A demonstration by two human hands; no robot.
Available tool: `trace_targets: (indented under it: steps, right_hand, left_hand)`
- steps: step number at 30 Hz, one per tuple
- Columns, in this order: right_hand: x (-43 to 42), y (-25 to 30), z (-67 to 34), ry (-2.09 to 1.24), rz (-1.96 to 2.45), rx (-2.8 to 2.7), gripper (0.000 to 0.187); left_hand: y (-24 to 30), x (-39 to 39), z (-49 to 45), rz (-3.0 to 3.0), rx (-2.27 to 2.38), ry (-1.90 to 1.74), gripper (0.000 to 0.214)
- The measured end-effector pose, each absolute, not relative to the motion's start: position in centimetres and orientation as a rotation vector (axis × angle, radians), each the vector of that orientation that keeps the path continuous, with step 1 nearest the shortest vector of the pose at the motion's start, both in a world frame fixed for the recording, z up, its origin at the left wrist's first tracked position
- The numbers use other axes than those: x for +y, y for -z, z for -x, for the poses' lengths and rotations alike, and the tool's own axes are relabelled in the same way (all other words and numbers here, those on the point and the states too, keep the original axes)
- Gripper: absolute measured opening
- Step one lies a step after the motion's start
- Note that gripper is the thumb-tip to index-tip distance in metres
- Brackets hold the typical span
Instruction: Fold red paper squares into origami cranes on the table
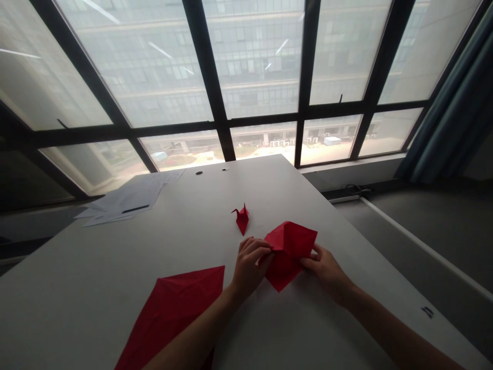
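Note:
Between my hands is a sheet of red paper (pixel 291 241), creased and partly folded, held just above the table. My left hand (pixel 252 259) pinches its left edge between thumb and fingers. On the opposite side, my right hand (pixel 323 267) grips the right edge, thumb in front and fingers partly hidden behind the paper. A small folded red paper crane (pixel 242 218) stands on the table just beyond my left hand. Under and beside my left forearm lies a larger creased sheet of red paper (pixel 173 303), partly covered by the arm.
The white table (pixel 127 252) reaches toward large windows. At its far left lie loose printed papers (pixel 134 192) with a dark pen (pixel 135 209) on top. A small dark object (pixel 427 312) is near the right edge. A blue curtain (pixel 447 103) hangs at the right.

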State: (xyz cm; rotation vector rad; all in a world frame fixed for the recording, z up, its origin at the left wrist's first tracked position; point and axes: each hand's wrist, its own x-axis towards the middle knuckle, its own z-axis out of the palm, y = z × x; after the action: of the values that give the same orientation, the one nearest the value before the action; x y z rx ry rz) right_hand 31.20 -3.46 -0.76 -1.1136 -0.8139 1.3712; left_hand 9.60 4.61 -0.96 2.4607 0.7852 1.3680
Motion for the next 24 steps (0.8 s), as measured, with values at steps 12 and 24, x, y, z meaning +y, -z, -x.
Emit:
trace_targets:
  steps: [12, 24]
  right_hand:
    - [-3.71, 0.80, -31.06, -1.419, 1.114, -0.855, 0.046]
    - [-3.66, 0.62, -30.98, -0.766, 1.230, -1.265, 0.056]
  left_hand:
    - [0.64, 4.38, -9.55, -2.350, 0.825, -1.555, 0.008]
    - [0.41, 4.04, -9.62, -2.304, 0.678, -1.547, 0.005]
